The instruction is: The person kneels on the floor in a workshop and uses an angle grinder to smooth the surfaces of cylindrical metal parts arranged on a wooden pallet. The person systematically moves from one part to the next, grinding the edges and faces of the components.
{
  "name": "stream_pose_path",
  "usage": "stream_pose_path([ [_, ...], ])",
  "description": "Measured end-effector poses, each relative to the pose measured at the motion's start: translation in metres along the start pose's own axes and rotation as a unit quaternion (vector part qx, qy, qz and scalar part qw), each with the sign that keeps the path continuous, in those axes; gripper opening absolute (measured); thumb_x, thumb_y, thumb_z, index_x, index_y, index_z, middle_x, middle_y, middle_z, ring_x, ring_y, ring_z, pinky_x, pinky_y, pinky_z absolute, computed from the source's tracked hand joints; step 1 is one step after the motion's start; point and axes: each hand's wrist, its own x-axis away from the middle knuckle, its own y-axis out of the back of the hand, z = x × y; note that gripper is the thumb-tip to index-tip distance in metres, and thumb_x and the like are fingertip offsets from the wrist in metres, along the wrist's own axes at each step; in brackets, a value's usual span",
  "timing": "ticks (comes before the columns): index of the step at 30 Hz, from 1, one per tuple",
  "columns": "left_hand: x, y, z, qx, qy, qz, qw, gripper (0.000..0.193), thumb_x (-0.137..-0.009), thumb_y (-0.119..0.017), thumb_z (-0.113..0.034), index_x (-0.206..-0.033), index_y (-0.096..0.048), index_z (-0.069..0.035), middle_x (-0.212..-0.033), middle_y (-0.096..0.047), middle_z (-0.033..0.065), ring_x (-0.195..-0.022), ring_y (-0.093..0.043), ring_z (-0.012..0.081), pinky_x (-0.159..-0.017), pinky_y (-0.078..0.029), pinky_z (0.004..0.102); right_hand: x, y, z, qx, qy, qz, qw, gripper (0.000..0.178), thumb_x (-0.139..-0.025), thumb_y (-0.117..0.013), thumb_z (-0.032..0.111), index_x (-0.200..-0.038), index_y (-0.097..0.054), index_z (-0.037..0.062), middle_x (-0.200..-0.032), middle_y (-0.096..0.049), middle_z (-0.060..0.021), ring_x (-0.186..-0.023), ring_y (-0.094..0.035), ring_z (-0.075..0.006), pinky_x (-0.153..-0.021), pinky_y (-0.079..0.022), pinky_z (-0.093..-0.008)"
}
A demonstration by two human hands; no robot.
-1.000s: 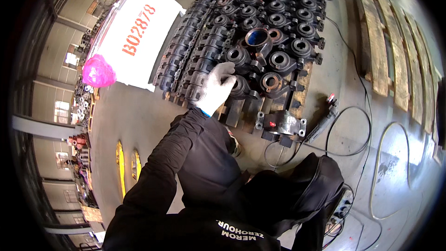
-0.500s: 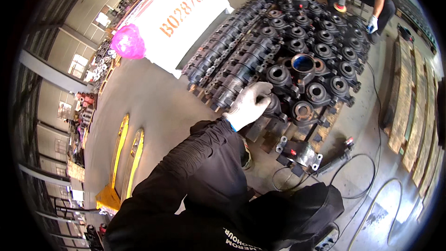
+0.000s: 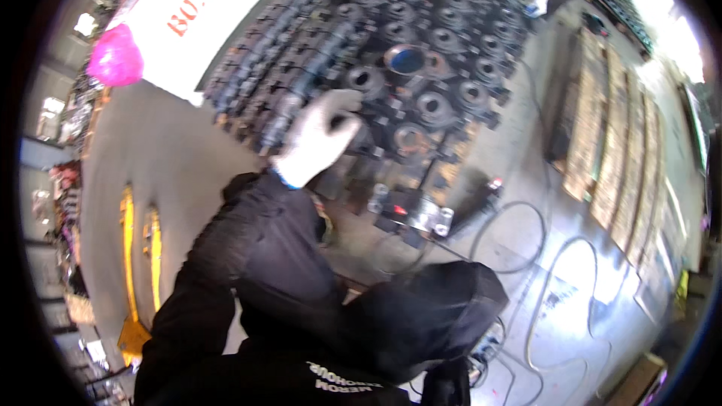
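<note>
My left hand (image 3: 320,137), in a white glove with a blue cuff edge, reaches over the near left corner of a group of black cast-metal housings (image 3: 433,107). Its fingers curve and the thumb stands apart from them, nothing visible between. A housing lies just beyond the thumb; blur hides whether they touch. Close to my knees sits a separate dark metal bracket (image 3: 410,209) with bright machined ends and a red spot. Beside it on the floor is a dark hand tool (image 3: 479,197) with a cable. My right hand is out of the picture.
Long black shaft-like castings (image 3: 301,83) lie left of the housings. A blue-lined ring (image 3: 406,60) rests among them. Across the group shows a co-worker's gloved hand (image 3: 536,5). Wooden pallets (image 3: 605,143) stand right, yellow forks (image 3: 129,256) left. Looped cables (image 3: 538,256) cross the floor.
The view has swung right and downward, so the scene shifts left and up in the picture. My left hand stays near the same corner housing, its fingers similarly curved.
</note>
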Motion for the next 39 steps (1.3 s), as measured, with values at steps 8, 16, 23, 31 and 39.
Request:
stream_pose_path([
  [8, -0.008, -0.013, -0.003, 0.002, -0.012, 0.035, 0.999, 0.038, -0.094, -0.068, -0.007, -0.131, -0.061, 0.001, -0.119, -0.071, 0.014, -0.104, -0.07, 0.0205, -0.097, -0.053, 0.0362, -0.003, -0.013, 0.018, -0.015, -0.036, -0.008, 0.999, 0.04, -0.093, -0.068, 0.039, -0.101, -0.075, -0.0001, -0.093, -0.077, -0.0205, -0.084, -0.072, -0.0363, -0.078, -0.055, -0.0453],
  [16, 0.001, -0.021, 0.0, 0.009, 0.034, 0.042, 0.999, 0.041, -0.09, -0.069, -0.006, -0.13, -0.063, -0.001, -0.124, -0.07, 0.0149, -0.108, -0.069, 0.0264, -0.098, -0.053, 0.0379, -0.01, -0.028, 0.027, -0.02, -0.06, -0.008, 0.998, 0.042, -0.093, -0.068, 0.04, -0.101, -0.075, -0.0007, -0.093, -0.077, -0.0207, -0.084, -0.072, -0.0365, -0.078, -0.055, -0.0454],
  [23, 0.002, -0.013, 0.007, -0.01, 0.013, 0.014, 1.0, 0.036, -0.089, -0.07, -0.006, -0.125, -0.065, -0.001, -0.118, -0.071, 0.0147, -0.103, -0.07, 0.0258, -0.094, -0.054, 0.0375, -0.021, -0.027, 0.032, -0.014, -0.069, -0.011, 0.997, 0.043, -0.094, -0.068, 0.04, -0.101, -0.075, -0.0012, -0.094, -0.077, -0.0208, -0.084, -0.072, -0.0366, -0.078, -0.055, -0.0455],
  [31, 0.001, 0.001, -0.003, 0.016, -0.036, -0.042, 0.998, 0.038, -0.087, -0.074, -0.007, -0.124, -0.066, -0.003, -0.116, -0.072, 0.0135, -0.103, -0.07, 0.0272, -0.093, -0.056, 0.0389, -0.037, -0.038, -0.011, 0.004, -0.054, 0.008, 0.999, 0.044, -0.094, -0.068, 0.041, -0.102, -0.075, -0.0019, -0.094, -0.077, -0.021, -0.084, -0.072, -0.0368, -0.079, -0.055, -0.0456],
  [39, 0.001, 0.015, 0.016, 0.02, -0.067, -0.101, 0.992, 0.033, -0.089, -0.072, -0.015, -0.12, -0.066, -0.005, -0.105, -0.072, 0.0138, -0.096, -0.073, 0.0311, -0.085, -0.058, 0.0398, -0.148, 0.2, 0.068, -0.485, -0.035, -0.084, 0.87, 0.038, -0.103, -0.067, 0.032, -0.119, -0.071, -0.0026, -0.106, -0.073, -0.0102, -0.094, -0.069, -0.0209, -0.086, -0.057, -0.0348],
])
